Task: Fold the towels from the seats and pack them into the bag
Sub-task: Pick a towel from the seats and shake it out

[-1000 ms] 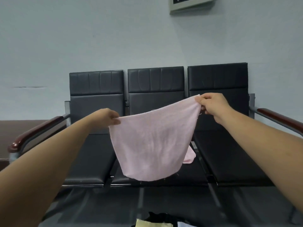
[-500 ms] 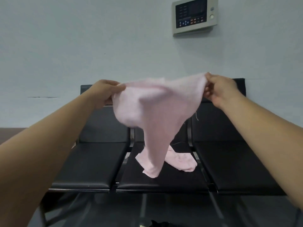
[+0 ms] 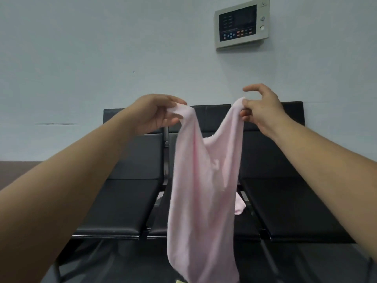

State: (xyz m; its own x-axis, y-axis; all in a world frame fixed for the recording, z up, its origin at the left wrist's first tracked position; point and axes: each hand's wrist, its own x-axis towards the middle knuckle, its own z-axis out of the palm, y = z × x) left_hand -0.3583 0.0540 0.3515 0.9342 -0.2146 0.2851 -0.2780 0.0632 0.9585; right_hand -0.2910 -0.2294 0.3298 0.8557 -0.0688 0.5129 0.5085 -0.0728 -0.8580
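Pale-walled room, black seats. I see the pink towel hanging lengthwise, top corners near each other: left hand pinches one, right hand pinches the other. Another pink cloth lies behind on the middle seat.

The single view comes from a wide-angle camera worn on the person's head. It faces forward and nearly level, square on to a row of black seats against a pale wall. Both forearms enter from the lower corners and run up to the left hand and right hand at mid-frame, close to the lens. The pink towel they pinch hangs across the centre. The seats stand just beyond, and a control panel sits high at upper right, shown tilted.
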